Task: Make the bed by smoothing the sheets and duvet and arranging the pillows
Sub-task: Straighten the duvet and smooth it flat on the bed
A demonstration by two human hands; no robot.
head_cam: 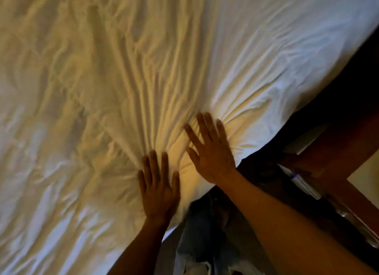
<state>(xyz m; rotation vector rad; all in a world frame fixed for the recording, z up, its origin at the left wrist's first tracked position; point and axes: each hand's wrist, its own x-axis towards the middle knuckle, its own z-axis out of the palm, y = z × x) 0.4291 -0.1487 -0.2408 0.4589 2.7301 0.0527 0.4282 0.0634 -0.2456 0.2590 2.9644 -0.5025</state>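
From the head view, your left hand lies flat on the white duvet, fingers straight and slightly spread, palm down near the bed's edge. Your right hand lies just beside it, a little farther in, also flat with fingers spread, pressing the cloth. Neither hand grips anything. The duvet covers nearly the whole view, with long creases fanning away from your fingertips. Smoother cloth lies toward the upper right. To the right of the bed stands dark wooden furniture.
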